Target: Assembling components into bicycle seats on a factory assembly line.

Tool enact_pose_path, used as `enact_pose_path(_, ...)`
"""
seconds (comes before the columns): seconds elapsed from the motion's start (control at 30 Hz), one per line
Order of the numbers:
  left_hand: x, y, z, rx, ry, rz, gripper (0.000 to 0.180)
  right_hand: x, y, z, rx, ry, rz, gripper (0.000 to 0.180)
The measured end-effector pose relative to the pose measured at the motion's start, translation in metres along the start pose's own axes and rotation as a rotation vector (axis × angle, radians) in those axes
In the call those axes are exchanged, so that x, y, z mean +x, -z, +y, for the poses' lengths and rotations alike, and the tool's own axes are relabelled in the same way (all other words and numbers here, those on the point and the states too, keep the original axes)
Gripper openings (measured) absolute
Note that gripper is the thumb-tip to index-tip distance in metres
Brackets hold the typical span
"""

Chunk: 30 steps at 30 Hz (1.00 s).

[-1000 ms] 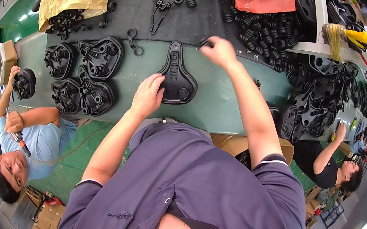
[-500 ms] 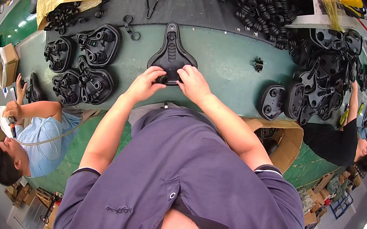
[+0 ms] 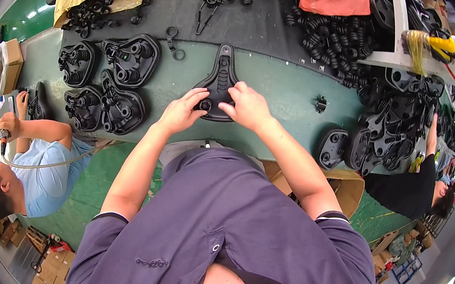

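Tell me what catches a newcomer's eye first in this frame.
Both hands, left hand and right hand, press on the wide end of a black saddle base at the green table's middle. Finished saddle bases cluster at left; black springs heap up top right.

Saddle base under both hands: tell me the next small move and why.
Probably press the small black part down into the wide rear end of the saddle base. The left hand and right hand both sit at that end, fingertips pinched around the part, while the narrow nose points away across the green table. Whether it is already seated cannot be told.
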State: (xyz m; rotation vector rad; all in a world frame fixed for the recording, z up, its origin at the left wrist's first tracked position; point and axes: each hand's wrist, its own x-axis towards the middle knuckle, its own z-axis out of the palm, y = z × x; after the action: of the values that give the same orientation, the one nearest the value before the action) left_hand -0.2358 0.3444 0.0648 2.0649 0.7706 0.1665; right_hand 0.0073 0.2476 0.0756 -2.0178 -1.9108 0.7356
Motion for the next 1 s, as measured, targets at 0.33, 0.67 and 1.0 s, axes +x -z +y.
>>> enact_pose_path(0.33, 0.097, 0.031, -0.068, 0.535, 0.484, 0.155, 0.053, 0.206, 0.028, 0.033, -0.291, 0.373, 0.25, 0.016)
enact_pose_path(0.67, 0.024, 0.01, -0.089, 0.328, 0.269, 0.16, 0.052, 0.269, 0.018, 0.011, -0.677, 0.353, -0.016, 0.018)
enact_pose_path(1.0, -0.066, -0.035, -0.098, -0.064, 0.561, 0.371, 0.051, 0.083, 0.073, 0.047, -0.063, -0.504, 0.201, 0.027)
